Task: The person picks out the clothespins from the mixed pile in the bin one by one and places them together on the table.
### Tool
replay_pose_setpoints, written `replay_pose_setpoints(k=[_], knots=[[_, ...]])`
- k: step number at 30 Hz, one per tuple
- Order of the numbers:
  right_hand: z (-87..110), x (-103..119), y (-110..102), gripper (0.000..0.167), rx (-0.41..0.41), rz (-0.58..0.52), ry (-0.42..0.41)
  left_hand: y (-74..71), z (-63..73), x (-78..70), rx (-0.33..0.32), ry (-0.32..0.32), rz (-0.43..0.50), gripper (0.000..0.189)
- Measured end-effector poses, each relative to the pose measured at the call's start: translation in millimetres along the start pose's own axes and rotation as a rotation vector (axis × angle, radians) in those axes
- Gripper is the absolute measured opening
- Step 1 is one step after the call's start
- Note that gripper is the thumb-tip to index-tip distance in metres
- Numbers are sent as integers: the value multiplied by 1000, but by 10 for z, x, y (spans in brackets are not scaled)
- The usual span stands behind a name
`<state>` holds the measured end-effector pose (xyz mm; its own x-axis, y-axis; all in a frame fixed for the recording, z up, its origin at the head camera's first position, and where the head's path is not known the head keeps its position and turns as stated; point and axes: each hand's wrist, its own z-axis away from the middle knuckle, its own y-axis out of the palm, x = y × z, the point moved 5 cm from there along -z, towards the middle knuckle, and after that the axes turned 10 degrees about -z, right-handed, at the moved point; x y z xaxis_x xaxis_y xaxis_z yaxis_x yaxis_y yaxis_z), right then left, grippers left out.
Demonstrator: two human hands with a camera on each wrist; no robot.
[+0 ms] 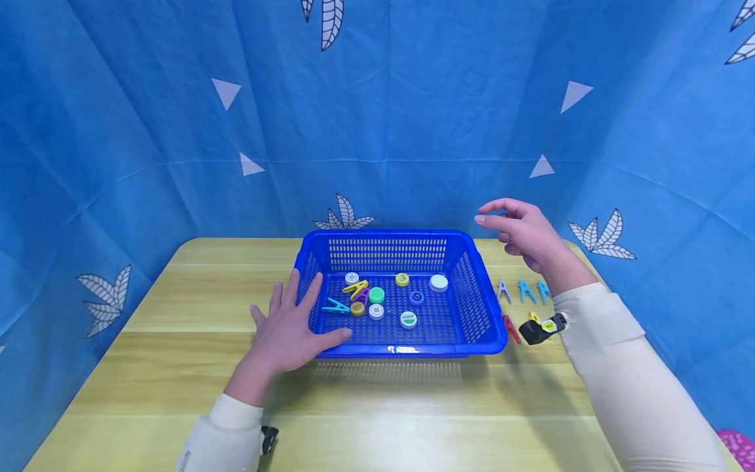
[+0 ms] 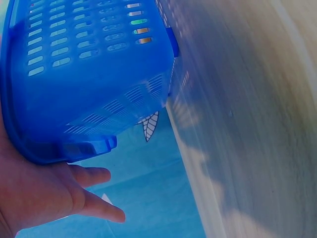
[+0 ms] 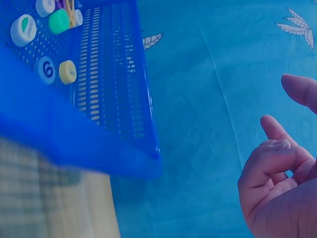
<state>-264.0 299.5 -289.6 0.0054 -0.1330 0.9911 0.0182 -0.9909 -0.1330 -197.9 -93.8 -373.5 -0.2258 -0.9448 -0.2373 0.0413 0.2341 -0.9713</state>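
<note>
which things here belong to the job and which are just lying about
Look part of the job:
blue basket, left hand at its rim
caps inside it
inside clips
probably the outside clips, right of it

Look incidental:
blue curtain behind
pink thing, lower right, cut off

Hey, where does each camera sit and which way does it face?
Head: worn on the head, facing forward and down at the blue basket; left hand, right hand and sleeves show.
Left wrist: on that wrist, facing the basket's outside; part of left hand shows.
Right wrist: on that wrist, facing the basket's inside and curtain; part of right hand shows.
Shared: head and right wrist show the green cap.
</note>
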Motion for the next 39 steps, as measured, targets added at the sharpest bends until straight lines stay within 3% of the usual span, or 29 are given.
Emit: replay_pose_setpoints(k=[23,39], knots=[[-287,-14,703,39,126,-25,-54,32,-8,27,-10,-5,-16,112],[-457,-186,1160,40,68,-8,-87,33,-15,36,-28,2,-16,114]])
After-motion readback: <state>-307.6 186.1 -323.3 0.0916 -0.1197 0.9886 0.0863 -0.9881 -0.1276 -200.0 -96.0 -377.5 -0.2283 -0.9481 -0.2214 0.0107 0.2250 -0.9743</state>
